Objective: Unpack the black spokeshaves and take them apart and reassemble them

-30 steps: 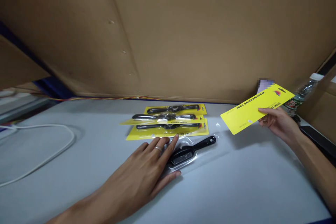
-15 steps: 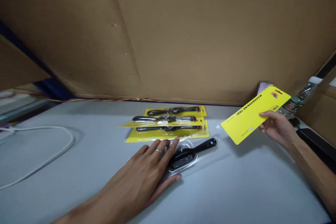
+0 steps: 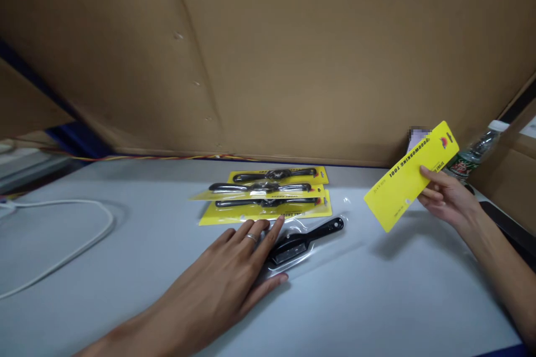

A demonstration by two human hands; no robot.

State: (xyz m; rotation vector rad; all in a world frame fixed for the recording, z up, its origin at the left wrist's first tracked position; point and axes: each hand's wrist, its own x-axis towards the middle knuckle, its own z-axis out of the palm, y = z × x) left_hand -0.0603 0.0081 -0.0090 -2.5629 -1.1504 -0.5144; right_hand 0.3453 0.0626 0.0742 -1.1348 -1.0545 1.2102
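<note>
My left hand (image 3: 230, 273) lies flat, fingers stretched out, over a black spokeshave (image 3: 307, 240) in a clear plastic blister (image 3: 307, 264) on the table. The palm and fingers hide one end of the tool. Between thumb and fingers of my right hand (image 3: 450, 201) is a yellow backing card (image 3: 402, 184), printed "WOODWORKING TOOL" and seen upside down. It hangs tilted above the table, apart from the blister. Just beyond my left fingertips, several packed spokeshaves (image 3: 268, 202) on yellow cards lie overlapping.
A cardboard wall (image 3: 318, 56) rises behind the grey table (image 3: 377, 301). At the right stand a plastic bottle (image 3: 475, 150) and a partly hidden purple item (image 3: 417, 136). A black object (image 3: 508, 234) lies behind my right forearm. A white cable (image 3: 106, 223) loops at the left.
The yellow card in my right hand has tilted more steeply, and its lower end has shifted a little to the right. My left hand stays on the blister.
</note>
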